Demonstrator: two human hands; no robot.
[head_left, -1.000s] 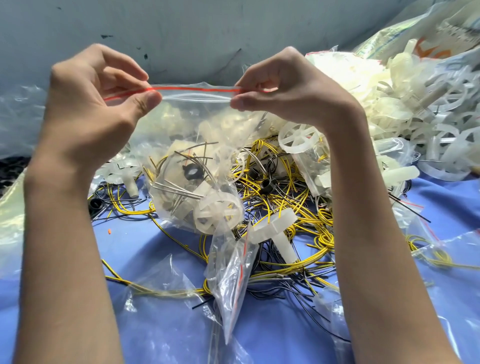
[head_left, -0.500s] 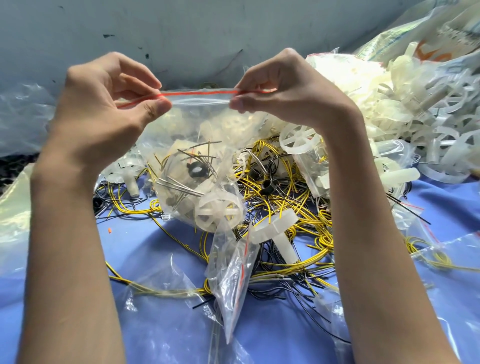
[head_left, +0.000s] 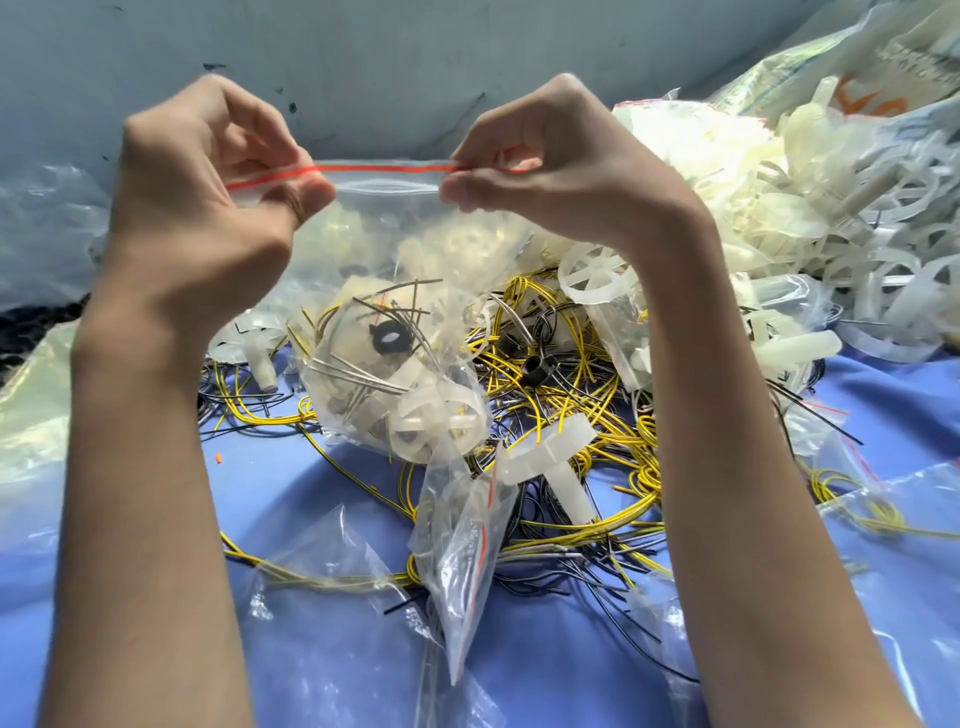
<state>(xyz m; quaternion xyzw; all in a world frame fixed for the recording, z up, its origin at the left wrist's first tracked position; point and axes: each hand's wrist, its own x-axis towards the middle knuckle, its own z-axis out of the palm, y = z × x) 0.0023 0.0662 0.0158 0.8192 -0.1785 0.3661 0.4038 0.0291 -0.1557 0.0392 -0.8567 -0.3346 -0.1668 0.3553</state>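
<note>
Sealing step. Left hand (head_left: 208, 208) and right hand (head_left: 561, 171) hold a clear zip bag (head_left: 363, 249) up over the blue cloth (head_left: 311, 483), both pinching its top edge at the red strip (head_left: 379, 167). The left thumb and forefinger are closed tight on the strip's left end and the right thumb and forefinger on its right part. The other fingers are curled in and grip nothing else. The bag hangs below the hands, close over the yellow wires (head_left: 571, 395), loaded with a white wheel (head_left: 436, 421), a black ring (head_left: 388, 338) and thin wires. The zip track between the two pinches looks not fully pressed shut, though glare on the plastic makes that unsure. Next move likely calls for sliding one pinch along the strip with firm pressure while the other hand keeps it taut, closing the track end to end. An empty bag (head_left: 457, 551) and a T-piece (head_left: 550, 457) lie below, and a parts pile (head_left: 779, 182) sits at right.
</note>
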